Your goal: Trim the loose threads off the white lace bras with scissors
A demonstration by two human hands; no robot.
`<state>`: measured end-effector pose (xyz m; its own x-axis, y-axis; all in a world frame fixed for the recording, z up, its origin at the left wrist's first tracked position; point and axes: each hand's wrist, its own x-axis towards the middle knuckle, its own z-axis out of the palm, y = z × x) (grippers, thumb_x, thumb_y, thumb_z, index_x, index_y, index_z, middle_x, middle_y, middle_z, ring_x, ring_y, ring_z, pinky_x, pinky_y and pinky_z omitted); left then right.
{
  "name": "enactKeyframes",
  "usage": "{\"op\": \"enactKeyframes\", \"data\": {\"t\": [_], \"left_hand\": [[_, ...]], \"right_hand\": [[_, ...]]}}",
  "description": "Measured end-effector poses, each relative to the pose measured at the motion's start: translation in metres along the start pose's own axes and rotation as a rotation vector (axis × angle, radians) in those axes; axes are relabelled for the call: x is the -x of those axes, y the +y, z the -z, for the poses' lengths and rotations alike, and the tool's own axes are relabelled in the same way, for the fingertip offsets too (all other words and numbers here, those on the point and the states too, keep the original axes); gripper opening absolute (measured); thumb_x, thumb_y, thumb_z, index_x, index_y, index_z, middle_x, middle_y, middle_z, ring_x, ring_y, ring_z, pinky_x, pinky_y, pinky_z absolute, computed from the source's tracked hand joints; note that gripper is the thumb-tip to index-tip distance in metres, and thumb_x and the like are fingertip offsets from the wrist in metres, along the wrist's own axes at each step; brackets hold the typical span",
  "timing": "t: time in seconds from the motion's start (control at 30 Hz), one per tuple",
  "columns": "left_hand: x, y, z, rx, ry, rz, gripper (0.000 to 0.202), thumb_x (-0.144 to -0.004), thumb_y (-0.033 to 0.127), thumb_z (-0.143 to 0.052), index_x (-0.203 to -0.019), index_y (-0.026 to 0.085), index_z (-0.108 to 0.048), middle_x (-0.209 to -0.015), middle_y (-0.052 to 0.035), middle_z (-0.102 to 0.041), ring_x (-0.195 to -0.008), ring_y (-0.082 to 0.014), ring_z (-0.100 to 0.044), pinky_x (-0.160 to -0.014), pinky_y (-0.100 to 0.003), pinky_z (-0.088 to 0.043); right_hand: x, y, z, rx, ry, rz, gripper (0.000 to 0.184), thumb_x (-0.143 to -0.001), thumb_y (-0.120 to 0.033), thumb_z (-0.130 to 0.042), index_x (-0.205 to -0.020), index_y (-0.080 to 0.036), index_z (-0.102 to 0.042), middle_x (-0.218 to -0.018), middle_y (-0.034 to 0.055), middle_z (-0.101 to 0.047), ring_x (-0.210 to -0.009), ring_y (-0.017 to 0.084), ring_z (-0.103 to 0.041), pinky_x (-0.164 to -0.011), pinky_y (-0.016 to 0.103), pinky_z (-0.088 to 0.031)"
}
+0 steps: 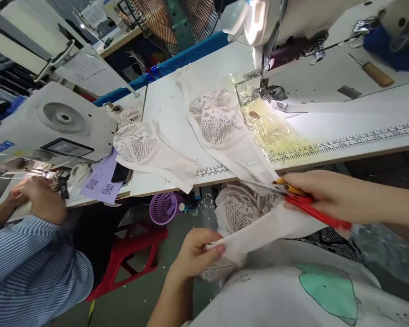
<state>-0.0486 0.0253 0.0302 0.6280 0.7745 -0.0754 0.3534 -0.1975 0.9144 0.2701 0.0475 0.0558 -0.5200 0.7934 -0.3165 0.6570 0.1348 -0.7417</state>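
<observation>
Much of the sewing machine [293,27] is cut off by the top edge, and the scissor blades are hard to make out against the cloth. The left hand [196,254] pinches the end of a pale lace bra piece [269,225], held over the lap just below the table [344,122]. The right hand [322,195] is clenched around red-handled scissors [310,209] that touch it. More lace cups [214,118] lie on the table, and a co-worker's striped sleeve [30,268] is at the left.

Open passage: bare surface [344,125] at right, towards the near edge. Obstacles: sewing machine head [293,27] overhanging the far right; lace pieces [214,120] draped across the middle to the near edge; second machine [54,120] at left. Below the edge, a purple basket [163,207] and red stool [132,254] apparently narrow the floor gap beside a co-worker's sleeve [30,268].
</observation>
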Motion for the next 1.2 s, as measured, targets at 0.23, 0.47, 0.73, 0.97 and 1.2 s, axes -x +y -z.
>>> {"op": "enactKeyframes", "data": {"t": [0.23, 0.47, 0.73, 0.97, 1.2], "left_hand": [[-0.023, -0.018, 0.009, -0.341, -0.054, 0.172, 0.024, -0.086, 0.033, -0.049, -0.073, 0.017, -0.06, -0.078, -0.0078, -0.064, -0.073, -0.0183, -0.059, -0.066, -0.03, -0.048], [-0.046, 0.006, -0.037, 0.036, 0.113, -0.167, 0.017, -0.086, 0.032, -0.056, -0.096, 0.018, -0.06, -0.09, -0.0089, -0.069, -0.083, -0.0183, -0.063, -0.078, -0.031, -0.049], [-0.06, 0.024, -0.052, 0.843, 0.268, 0.337, 0.031, -0.063, 0.036, -0.08, -0.069, 0.016, -0.057, -0.069, -0.0004, -0.061, -0.058, -0.0095, -0.05, -0.053, -0.021, -0.039], [-0.062, 0.028, -0.048, 0.96, 0.346, 0.401, 0.03, -0.057, 0.028, -0.083, -0.063, 0.015, -0.057, -0.068, -0.0011, -0.065, -0.062, -0.0114, -0.056, -0.059, -0.021, -0.04], [-0.065, 0.032, -0.052, 0.855, 0.43, 0.412, 0.034, -0.054, 0.033, -0.085, -0.059, 0.015, -0.057, -0.06, 0.0013, -0.058, -0.056, -0.0093, -0.049, -0.056, -0.021, -0.038]], "right_hand": [[-0.031, -0.008, 0.0, -0.026, -0.058, 0.034, 0.024, -0.076, -0.019, -0.048, -0.066, -0.025, -0.027, -0.062, -0.0037, -0.041, -0.053, 0.015, -0.037, -0.049, 0.026, -0.028], [-0.019, -0.036, 0.002, -0.103, -0.1, 0.118, 0.021, -0.074, -0.01, -0.048, -0.068, -0.025, -0.034, -0.063, -0.0031, -0.045, -0.055, 0.015, -0.04, -0.048, 0.027, -0.027], [-0.041, -0.036, 0.025, 0.137, -0.192, 0.116, 0.032, -0.078, -0.014, -0.054, -0.063, -0.025, -0.028, -0.057, -0.0049, -0.041, -0.049, 0.013, -0.036, -0.044, 0.026, -0.027], [-0.052, -0.042, 0.029, 0.164, -0.159, 0.127, 0.032, -0.075, -0.007, -0.052, -0.062, -0.024, -0.027, -0.059, -0.0044, -0.041, -0.051, 0.012, -0.035, -0.046, 0.025, -0.029], [-0.052, -0.047, 0.026, 0.187, -0.156, 0.124, 0.03, -0.077, -0.012, -0.052, -0.063, -0.024, -0.029, -0.059, -0.0032, -0.043, -0.049, 0.012, -0.034, -0.045, 0.026, -0.028]]}}
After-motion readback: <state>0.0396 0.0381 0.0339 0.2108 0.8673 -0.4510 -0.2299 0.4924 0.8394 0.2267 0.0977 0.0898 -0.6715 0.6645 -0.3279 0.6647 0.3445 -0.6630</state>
